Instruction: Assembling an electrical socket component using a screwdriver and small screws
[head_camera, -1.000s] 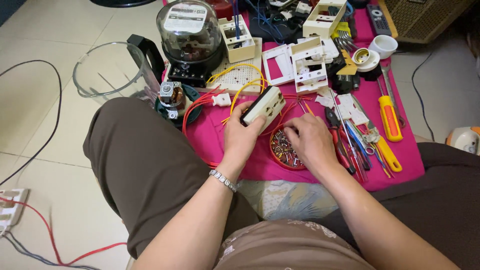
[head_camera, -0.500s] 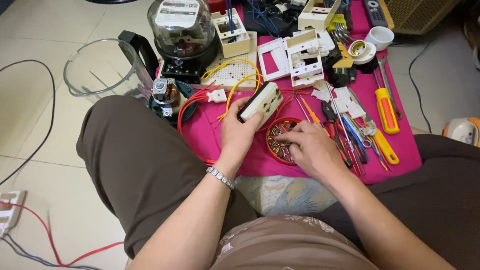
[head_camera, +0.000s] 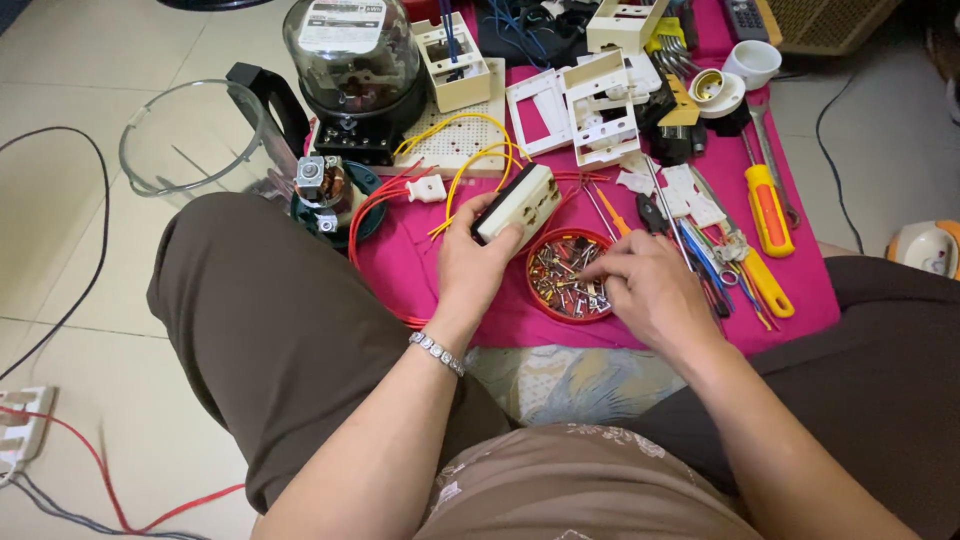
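My left hand grips a cream-coloured socket block with several holes, tilted above the pink cloth. Red and yellow wires run from behind it. My right hand rests at the right side of a round red lid filled with small metal screws and terminals, its fingertips pinched among them. Whether a screw sits between the fingers is hidden.
A glass-domed meter and white socket frames lie at the back. Screwdrivers and pliers lie at the right. A clear jug stands on the floor tiles at the left. My legs flank the cloth.
My right hand slid left from the tools into the red lid of screws. The left hand kept holding the socket block, shifting it only slightly.
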